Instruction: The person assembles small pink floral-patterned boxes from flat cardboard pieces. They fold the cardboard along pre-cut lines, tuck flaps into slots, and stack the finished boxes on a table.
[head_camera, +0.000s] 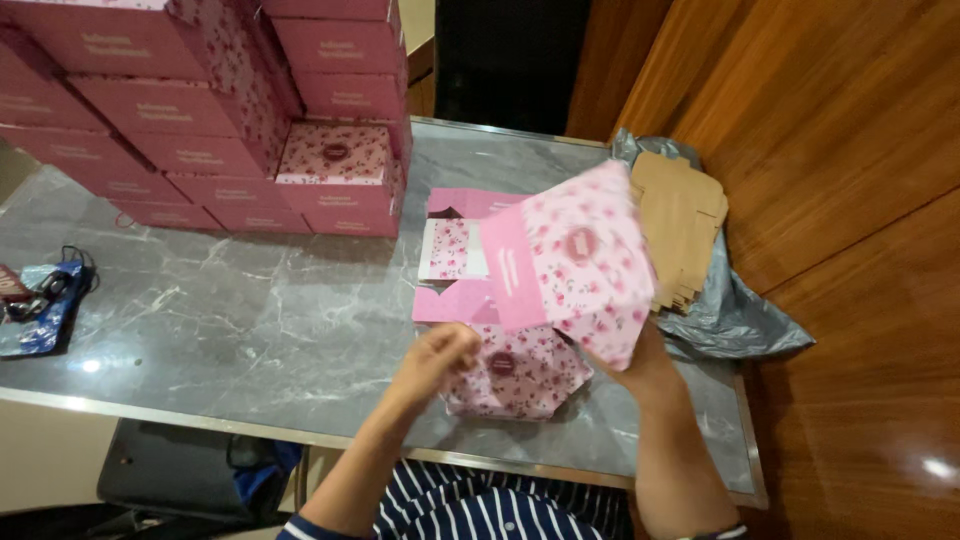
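Warm indoor light, glare spots on grey marble table (250, 310), motion blur on hands, soft focus throughout

Perhaps a shop packing corner: stacked gift boxes (200, 110)

Half-folded pink box (580, 265): printed card, floral, slight sheen. Flat pink blanks (515, 372) under it: same card. Stacked pink boxes (200, 110): card, matt-looking sides. Table (250, 310): grey veined stone or stone-look top, polished, glare spots, with a metal-looking edge strip. Brown flat sheets (680, 225): plain kraft card, matt, rough. Grey bag (735, 320) beneath them: thin crinkled plastic, glossy. Wall panels (830, 130): varnished wood, glossy. Blue pouch (45, 310): probably plastic, blurred. Striped garment (500, 510): cloth.
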